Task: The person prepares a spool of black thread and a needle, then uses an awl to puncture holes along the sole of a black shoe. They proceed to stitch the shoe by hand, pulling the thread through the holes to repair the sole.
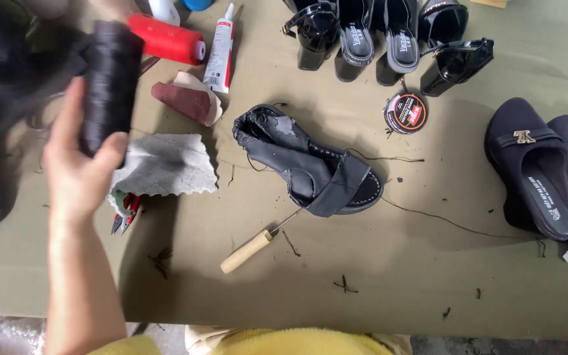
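One hand, the left hand point(77, 167), rises upright at the far left of the counter point(396, 276), its grip wrapped around a black thread spool point(108, 82); the forearm runs near-to-far. The right hand is unseen.

1. An olive-green cloth-covered table point(376, 289) carries everything.
2. Mid-surface lies a torn black sandal point(310, 164), with a wooden-handled awl point(248, 251) toward the near edge.
3. Along the far edge: black heeled shoes point(389, 36), a glue tube point(220, 49), a red spool point(167, 39).
4. At the right edge sit dark slip-ons point(547, 171).
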